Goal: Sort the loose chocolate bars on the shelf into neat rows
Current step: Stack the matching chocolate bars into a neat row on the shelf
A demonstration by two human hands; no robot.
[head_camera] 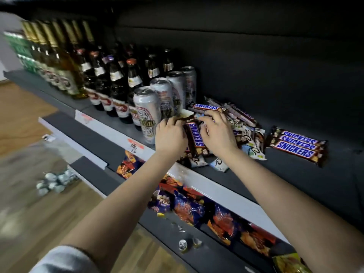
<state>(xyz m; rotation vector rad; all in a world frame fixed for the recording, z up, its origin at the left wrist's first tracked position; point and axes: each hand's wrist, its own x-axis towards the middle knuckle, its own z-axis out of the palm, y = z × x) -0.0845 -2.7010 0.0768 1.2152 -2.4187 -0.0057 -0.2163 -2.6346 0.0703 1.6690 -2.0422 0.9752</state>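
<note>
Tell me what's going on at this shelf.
A person is tidying chocolate bars on the shelf. The left hand grips the far end of a chocolate bar lying on top of the jumbled pile. The right hand reaches into the pile beside it, though what it holds is unclear. Three bars already lie side by side to the right. Cans stand to the left.
</note>
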